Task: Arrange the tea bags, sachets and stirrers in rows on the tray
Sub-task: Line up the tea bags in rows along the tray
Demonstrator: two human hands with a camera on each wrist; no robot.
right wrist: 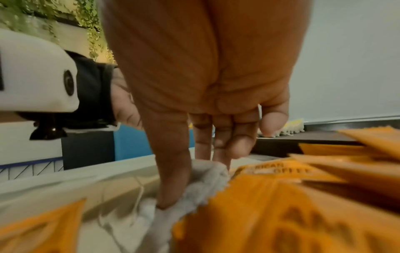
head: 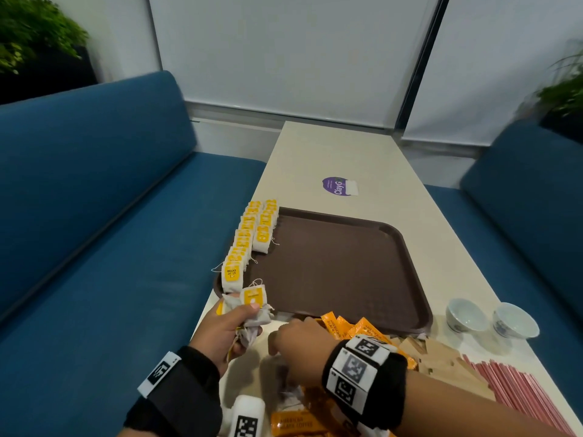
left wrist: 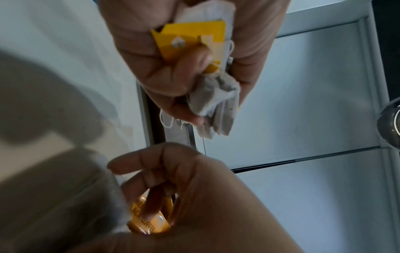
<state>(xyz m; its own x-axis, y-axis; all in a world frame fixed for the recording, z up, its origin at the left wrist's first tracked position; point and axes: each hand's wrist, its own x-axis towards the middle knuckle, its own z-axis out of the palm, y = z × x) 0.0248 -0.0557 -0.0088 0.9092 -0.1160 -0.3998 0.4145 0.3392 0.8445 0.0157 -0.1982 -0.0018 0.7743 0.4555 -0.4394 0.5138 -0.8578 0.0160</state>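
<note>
- A brown tray (head: 347,263) is seen lying flat on the pale tabletop (head: 362,152); all places below are given relative to this tray.
- Two rows of tea bags (head: 249,238) with yellow tags are lined along the tray's left edge. The outer row runs nearly the whole edge, while the inner row is shorter and sits at the far end. The bags overlap too closely for an exact count.
- A bunch of tea bags (left wrist: 214,102) is grasped in the left hand (head: 220,329), just off the tray's near-left corner; the fingers and thumb are curled round the grey pouches and yellow tags. At least three bags can be made out in the grip, and no exact number can be told.
- The right hand (head: 299,345) is held fingers-down at the tray's near edge. In the right wrist view one loose tea bag (right wrist: 194,184) on the tabletop is pinched between thumb and fingers.
- Orange coffee sachets (head: 350,329) are heaped against the tray's near edge and nearer the person; at least six are visible, the pile being too tangled for a full count.
- Brown paper sachets (head: 441,361) are piled off the tray's near-right corner, their number not countable.
- A bundle of many red stirrers (head: 520,392) is laid further right of that corner.
- Two small white cups (head: 492,316) are stood upright side by side, right of the tray's near-right corner.
- One purple round sticker (head: 339,186) is seen on the tabletop beyond the tray's far edge.
</note>
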